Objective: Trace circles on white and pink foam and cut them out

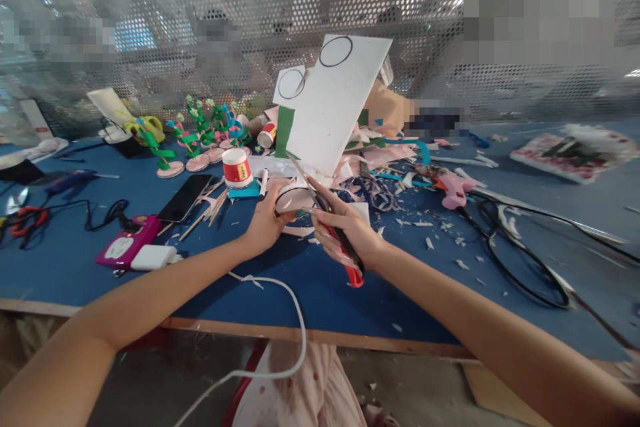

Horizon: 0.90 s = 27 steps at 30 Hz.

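My left hand (267, 220) is closed on the edge of a small white card piece (296, 199) with a dark curved outline along it. My right hand (350, 230) grips a pair of scissors (354, 273) with red and black handles, its blades pointing up and left beside the card piece. Whether the blades touch the card I cannot tell. Just beyond both hands a large white sheet (333, 103) stands tilted, with a black circle drawn near its top. A smaller white piece (290, 85) with another drawn circle shows at its left.
Left of my hands are a red-and-white paper cup (237, 169), a phone (186, 197), a magenta box (127, 241) and several green wrapped stems on pink discs (171, 169). A pink glue gun (456, 190), its looped black cable and paper scraps lie right. A white cable (300, 320) hangs over the front edge.
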{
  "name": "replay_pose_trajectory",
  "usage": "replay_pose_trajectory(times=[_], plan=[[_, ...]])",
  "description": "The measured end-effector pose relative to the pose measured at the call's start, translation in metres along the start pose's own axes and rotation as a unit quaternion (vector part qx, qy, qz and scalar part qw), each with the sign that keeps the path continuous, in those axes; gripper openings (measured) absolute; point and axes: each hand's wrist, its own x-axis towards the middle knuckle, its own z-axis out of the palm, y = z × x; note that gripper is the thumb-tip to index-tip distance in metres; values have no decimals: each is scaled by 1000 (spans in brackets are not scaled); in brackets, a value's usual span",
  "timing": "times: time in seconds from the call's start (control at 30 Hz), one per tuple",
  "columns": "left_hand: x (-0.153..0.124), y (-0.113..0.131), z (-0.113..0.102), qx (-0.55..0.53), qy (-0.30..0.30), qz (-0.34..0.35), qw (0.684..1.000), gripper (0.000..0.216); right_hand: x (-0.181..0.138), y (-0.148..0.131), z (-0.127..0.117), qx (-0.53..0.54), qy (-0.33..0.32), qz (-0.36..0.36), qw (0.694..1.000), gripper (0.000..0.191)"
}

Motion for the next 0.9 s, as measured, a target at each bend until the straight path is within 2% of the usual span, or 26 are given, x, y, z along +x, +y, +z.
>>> replay_pose_trajectory(times=[0.07, 0.23, 0.3, 0.47, 0.77, 0.9], plan=[[-1, 0, 1, -10, 0, -8, 1000, 52, 1, 0, 0, 0, 4, -3, 1000, 90], [0, -4, 4, -70, 65, -66, 993, 73, 1, -1, -1, 2, 15, -5, 1000, 88], [1, -6, 5, -92, 69, -69, 991, 75, 2, -1, -1, 3, 13, -4, 1000, 89], [4, -12, 4, -93, 65, -56, 992, 68, 2, 0, -1, 0, 3, -10, 1000, 89], [2, -15, -1, 29, 99, 6, 995, 48, 0, -1, -1, 5, 8, -1, 1000, 89], [2, -15, -2, 75, 88, 30, 993, 39, -1, -1, -1, 3, 0, -1, 1000, 89]])
